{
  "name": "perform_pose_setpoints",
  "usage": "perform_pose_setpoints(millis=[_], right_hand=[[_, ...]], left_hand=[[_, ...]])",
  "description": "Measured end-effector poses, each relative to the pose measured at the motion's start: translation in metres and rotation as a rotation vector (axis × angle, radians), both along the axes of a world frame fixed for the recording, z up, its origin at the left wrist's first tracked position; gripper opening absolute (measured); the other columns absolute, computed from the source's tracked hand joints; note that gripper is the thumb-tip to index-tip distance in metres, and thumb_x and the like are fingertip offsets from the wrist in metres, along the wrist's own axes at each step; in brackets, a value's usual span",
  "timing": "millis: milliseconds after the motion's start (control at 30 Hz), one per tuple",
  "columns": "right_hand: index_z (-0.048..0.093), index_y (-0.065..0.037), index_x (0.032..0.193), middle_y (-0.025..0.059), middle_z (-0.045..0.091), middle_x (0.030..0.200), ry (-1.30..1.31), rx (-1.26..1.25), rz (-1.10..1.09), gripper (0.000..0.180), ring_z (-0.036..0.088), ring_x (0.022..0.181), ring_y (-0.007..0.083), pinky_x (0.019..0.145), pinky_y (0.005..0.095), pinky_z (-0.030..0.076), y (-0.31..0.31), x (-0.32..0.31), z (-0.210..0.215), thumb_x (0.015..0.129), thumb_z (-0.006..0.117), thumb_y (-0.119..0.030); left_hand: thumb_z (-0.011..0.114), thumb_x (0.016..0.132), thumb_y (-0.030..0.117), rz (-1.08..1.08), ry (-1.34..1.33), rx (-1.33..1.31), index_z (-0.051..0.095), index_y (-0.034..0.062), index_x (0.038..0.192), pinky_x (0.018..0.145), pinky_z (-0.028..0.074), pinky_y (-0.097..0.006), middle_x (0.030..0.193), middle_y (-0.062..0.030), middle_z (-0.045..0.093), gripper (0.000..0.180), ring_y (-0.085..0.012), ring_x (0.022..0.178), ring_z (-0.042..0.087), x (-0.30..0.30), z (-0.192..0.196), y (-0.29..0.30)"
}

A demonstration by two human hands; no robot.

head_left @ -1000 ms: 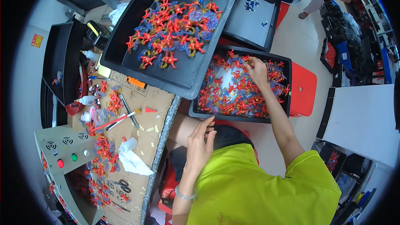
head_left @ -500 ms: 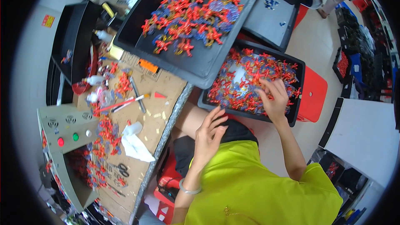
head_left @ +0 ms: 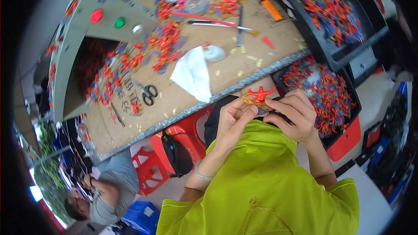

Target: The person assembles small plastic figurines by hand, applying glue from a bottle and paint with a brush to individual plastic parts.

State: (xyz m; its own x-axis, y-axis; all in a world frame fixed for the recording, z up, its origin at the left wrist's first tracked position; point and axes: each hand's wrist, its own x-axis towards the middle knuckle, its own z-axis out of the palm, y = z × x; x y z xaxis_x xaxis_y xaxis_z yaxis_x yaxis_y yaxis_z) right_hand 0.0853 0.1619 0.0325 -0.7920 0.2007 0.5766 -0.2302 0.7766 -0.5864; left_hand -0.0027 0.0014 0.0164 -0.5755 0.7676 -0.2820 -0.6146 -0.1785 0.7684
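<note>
Both hands, left hand (head_left: 233,122) and right hand (head_left: 296,115), pinch one red plastic piece (head_left: 260,94) just off table edge (head_left: 244,88), open space below.

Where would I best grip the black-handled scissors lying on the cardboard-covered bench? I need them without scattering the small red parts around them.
Take the black-handled scissors by the two finger loops, coming from above on the white cloth side. The loops lie flat on bare cardboard bench top at the end toward the bench edge, while the blades point back toward the scattered small red plastic parts.

Small red star-shaped plastic part (head_left: 260,94), lying flat, pinched between both hands' fingertips
</note>
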Motion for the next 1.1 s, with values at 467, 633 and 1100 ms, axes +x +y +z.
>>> perform_pose_setpoints(millis=[467,633,1100], right_hand=[[0.065,0.001,0.095,0.0142,0.064,0.083,-0.3,-0.001,-0.281,0.016,0.06,0.063,0.0251,0.058,0.0338,0.046,0.005,-0.16,-0.02,0.079,0.065,-0.002],[0.064,0.002,0.094,0.0157,0.063,0.086,-0.306,0.135,-0.169,0.017,0.061,0.068,0.0297,0.063,0.0366,0.048,0.025,-0.188,-0.044,0.078,0.066,-0.003],[0.045,0.002,0.1,0.015,0.056,0.09,0.086,-0.68,0.026,0.017,0.057,0.068,0.0129,0.061,0.0228,0.051,-0.04,-0.101,0.042,0.086,0.055,0.006]], left_hand=[[0.049,0.091,0.004,0.515,-0.004,-0.027,0.053,-0.0067,0.116,0.081,0.053,-0.033,0.104,-0.0166,0.063,0.028,-0.0242,0.092,0.065,-0.055,0.004,-0.074],[0.049,0.091,0.004,0.499,0.011,-0.024,0.055,-0.0055,0.112,0.082,0.052,-0.033,0.102,-0.0165,0.064,0.024,-0.0204,0.093,0.063,-0.055,-0.007,-0.076],[0.047,0.091,0.006,0.441,0.017,-0.1,0.058,-0.0051,0.106,0.074,0.052,-0.032,0.096,-0.0168,0.065,0.022,-0.0218,0.08,0.065,-0.049,-0.004,-0.067]])
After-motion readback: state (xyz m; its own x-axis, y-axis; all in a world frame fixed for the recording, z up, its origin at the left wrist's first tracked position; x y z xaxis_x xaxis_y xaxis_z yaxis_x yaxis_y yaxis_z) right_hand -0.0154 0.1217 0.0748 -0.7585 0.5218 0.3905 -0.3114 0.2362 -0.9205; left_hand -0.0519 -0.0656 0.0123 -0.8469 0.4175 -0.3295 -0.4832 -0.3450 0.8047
